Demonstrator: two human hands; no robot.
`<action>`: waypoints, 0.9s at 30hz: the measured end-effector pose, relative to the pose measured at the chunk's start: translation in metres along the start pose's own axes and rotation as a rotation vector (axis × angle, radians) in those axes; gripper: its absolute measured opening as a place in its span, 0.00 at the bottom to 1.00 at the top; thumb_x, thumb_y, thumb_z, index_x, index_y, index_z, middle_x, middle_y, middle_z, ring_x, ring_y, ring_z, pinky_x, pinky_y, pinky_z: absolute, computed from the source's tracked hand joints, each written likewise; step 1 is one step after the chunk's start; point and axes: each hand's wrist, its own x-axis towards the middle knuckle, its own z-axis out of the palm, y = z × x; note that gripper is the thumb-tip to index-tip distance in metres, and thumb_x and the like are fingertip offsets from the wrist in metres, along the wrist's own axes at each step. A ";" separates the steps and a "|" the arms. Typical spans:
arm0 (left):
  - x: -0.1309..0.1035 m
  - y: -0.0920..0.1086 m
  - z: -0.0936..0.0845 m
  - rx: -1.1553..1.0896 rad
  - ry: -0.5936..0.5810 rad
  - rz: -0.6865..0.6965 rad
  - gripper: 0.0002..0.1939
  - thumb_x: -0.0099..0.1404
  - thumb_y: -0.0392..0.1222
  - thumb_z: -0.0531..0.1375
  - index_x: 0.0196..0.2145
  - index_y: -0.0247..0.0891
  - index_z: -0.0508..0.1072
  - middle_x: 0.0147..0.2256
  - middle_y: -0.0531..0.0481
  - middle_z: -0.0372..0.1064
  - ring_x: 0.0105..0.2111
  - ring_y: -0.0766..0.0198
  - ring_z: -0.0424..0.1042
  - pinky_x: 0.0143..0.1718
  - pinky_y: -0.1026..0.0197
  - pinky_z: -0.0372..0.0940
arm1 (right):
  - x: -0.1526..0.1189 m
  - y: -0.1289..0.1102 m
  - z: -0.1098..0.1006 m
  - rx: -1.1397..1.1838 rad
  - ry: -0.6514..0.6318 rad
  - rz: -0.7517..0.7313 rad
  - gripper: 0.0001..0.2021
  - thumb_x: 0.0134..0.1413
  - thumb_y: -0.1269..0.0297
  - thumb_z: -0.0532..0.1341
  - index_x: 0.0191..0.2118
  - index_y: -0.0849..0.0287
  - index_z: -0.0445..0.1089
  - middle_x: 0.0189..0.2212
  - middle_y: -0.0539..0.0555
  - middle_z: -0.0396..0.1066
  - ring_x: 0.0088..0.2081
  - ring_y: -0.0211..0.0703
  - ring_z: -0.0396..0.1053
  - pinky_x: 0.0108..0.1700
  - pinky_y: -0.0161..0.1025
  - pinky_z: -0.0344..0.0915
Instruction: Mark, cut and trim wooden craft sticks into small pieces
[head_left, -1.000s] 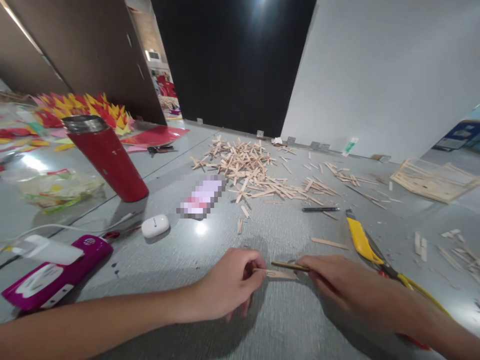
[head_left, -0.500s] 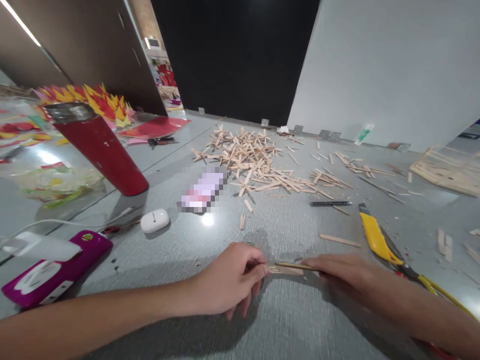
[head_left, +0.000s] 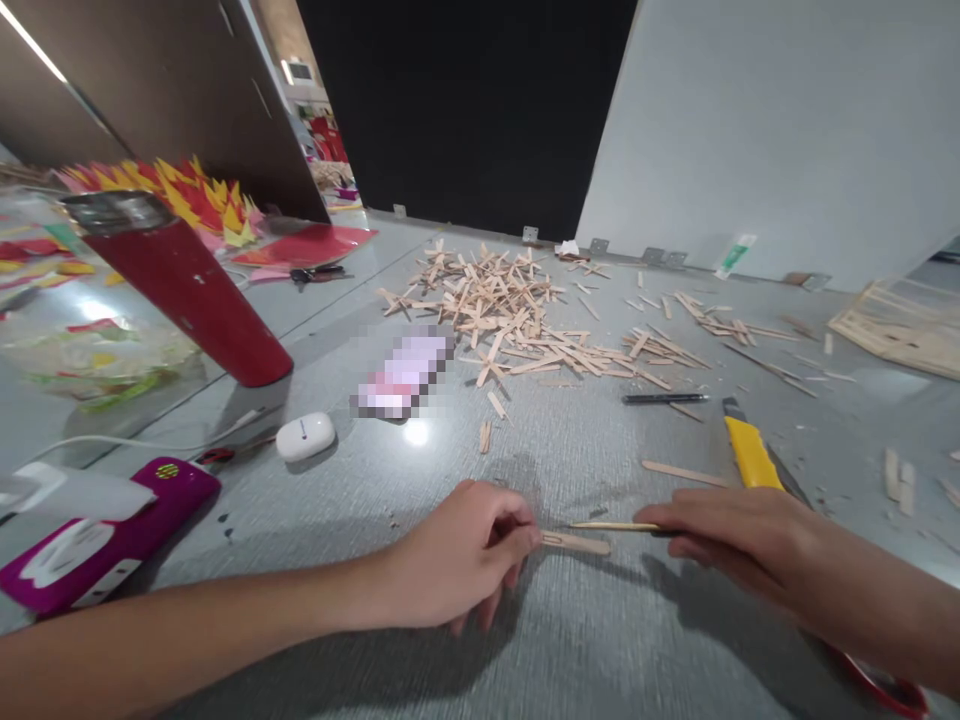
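Observation:
A flat wooden stick (head_left: 577,543) with small slots in it extends from the closed fingertips of my left hand (head_left: 484,550). Closed around a thin pointed wooden stick (head_left: 611,526) is my right hand (head_left: 739,550), its fingers pressed together. The thin stick's tip lies just above the slotted stick, with a small gap between them. Beyond both hands, another flat stick (head_left: 684,473) lies on the grey table (head_left: 420,490). A heap of wooden sticks (head_left: 495,300) spreads over the table's middle.
A yellow cutter (head_left: 750,455) lies near my right hand, with a black pen (head_left: 664,398) farther back. On the left are a red flask (head_left: 199,295), a white earbud case (head_left: 305,437), a purple power bank (head_left: 150,510) and a pixelated phone (head_left: 405,372).
My right hand has moved right, drawing the thin stick off the slotted stick. It now covers part of the cutter and scissors. My left hand has stayed nearly still; the view has shifted slightly.

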 end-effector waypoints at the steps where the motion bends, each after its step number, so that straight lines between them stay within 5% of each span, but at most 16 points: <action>1: 0.000 0.000 0.000 0.001 -0.002 -0.001 0.13 0.77 0.45 0.55 0.34 0.39 0.69 0.25 0.58 0.66 0.16 0.71 0.69 0.10 0.74 0.59 | -0.001 0.001 0.001 0.012 0.004 -0.001 0.16 0.79 0.62 0.54 0.53 0.54 0.80 0.40 0.54 0.86 0.39 0.47 0.84 0.40 0.38 0.76; 6: 0.001 -0.001 0.000 0.001 0.001 -0.003 0.14 0.77 0.47 0.56 0.34 0.39 0.69 0.25 0.57 0.66 0.14 0.72 0.66 0.09 0.74 0.58 | -0.003 -0.002 0.004 0.049 -0.052 0.022 0.18 0.81 0.61 0.52 0.61 0.48 0.78 0.41 0.51 0.84 0.39 0.45 0.83 0.39 0.38 0.75; 13: 0.001 -0.002 0.001 0.037 0.014 -0.005 0.15 0.76 0.49 0.57 0.34 0.39 0.68 0.26 0.56 0.66 0.14 0.73 0.65 0.09 0.74 0.56 | -0.001 -0.011 0.002 -0.122 -0.056 -0.009 0.21 0.80 0.68 0.48 0.54 0.58 0.80 0.36 0.55 0.83 0.32 0.45 0.83 0.34 0.38 0.75; 23: 0.000 0.000 0.002 0.034 0.025 -0.016 0.14 0.78 0.46 0.54 0.34 0.39 0.68 0.25 0.58 0.65 0.15 0.72 0.66 0.09 0.74 0.57 | -0.001 -0.020 0.006 -0.185 -0.021 -0.031 0.19 0.71 0.76 0.52 0.52 0.57 0.80 0.33 0.52 0.82 0.27 0.42 0.79 0.30 0.36 0.71; 27: 0.000 -0.001 0.002 0.035 0.023 -0.001 0.13 0.78 0.46 0.54 0.35 0.39 0.69 0.26 0.58 0.66 0.15 0.71 0.67 0.09 0.73 0.58 | -0.004 -0.019 0.004 -0.269 -0.066 -0.076 0.28 0.58 0.86 0.49 0.53 0.58 0.76 0.33 0.50 0.80 0.25 0.41 0.78 0.27 0.36 0.66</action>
